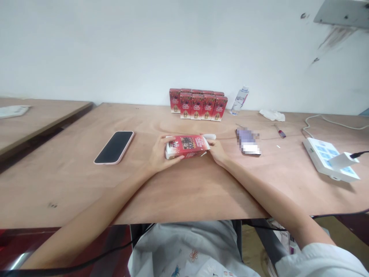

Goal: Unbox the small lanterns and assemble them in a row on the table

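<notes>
A red printed cardboard box [188,144] lies on its side between my two hands, just above or on the table. My left hand [160,154] is wrapped round its left end, with the thumb along the near edge. At the right end, my right hand [216,151] has its fingers closed on the box's edge, partly hidden by the box. A white end flap [209,136] sticks out there, so that end is unfolded. What is inside the box cannot be seen.
Several similar red boxes [197,107] stand upright in rows by the wall, beside a clear bottle [240,100]. A phone [114,148] lies left. To the right are a partly blurred-out object [248,141], a tissue [272,115], a small screwdriver-like tool [281,132] and a white power strip [323,156].
</notes>
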`<state>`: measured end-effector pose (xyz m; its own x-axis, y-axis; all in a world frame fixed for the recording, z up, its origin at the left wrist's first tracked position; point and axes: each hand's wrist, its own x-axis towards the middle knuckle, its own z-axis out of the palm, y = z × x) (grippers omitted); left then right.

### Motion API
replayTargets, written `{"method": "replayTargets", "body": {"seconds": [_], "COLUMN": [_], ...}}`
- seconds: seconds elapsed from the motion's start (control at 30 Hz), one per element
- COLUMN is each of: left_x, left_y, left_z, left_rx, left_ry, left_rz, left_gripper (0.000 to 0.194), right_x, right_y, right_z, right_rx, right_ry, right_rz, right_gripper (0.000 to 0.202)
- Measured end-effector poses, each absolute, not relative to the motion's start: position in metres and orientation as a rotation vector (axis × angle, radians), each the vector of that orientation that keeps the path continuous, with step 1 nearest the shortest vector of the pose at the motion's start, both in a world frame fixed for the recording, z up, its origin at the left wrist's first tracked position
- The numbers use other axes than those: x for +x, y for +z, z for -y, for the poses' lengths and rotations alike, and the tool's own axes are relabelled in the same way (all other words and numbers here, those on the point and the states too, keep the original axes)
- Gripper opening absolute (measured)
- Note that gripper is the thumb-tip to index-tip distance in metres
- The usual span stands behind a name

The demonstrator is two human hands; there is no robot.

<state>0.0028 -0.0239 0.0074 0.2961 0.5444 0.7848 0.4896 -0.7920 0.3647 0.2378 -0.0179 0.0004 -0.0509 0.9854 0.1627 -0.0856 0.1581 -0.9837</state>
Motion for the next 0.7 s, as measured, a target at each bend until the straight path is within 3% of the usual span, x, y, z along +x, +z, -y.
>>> {"method": "replayTargets", "body": {"seconds": [0.3, 0.7], "left_x": [0.0, 0.007], "left_y": [0.007, 0.024], "left_z": [0.026, 0.029], "left_rx": [2.473, 1.908], "left_ry": [1.547, 1.788], "left_rz": [-0.969, -1.136], "left_gripper": [0.063, 0.084], "right_x": [0.236, 0.286], "right_y": [-0.004, 0.002], "right_z": [0.018, -0.02], "right_rx": [-0.992, -0.931], "right_ry": [1.286, 0.935], "right_rz": [1.245, 0.828], "right_gripper": [0.025, 0.034]}}
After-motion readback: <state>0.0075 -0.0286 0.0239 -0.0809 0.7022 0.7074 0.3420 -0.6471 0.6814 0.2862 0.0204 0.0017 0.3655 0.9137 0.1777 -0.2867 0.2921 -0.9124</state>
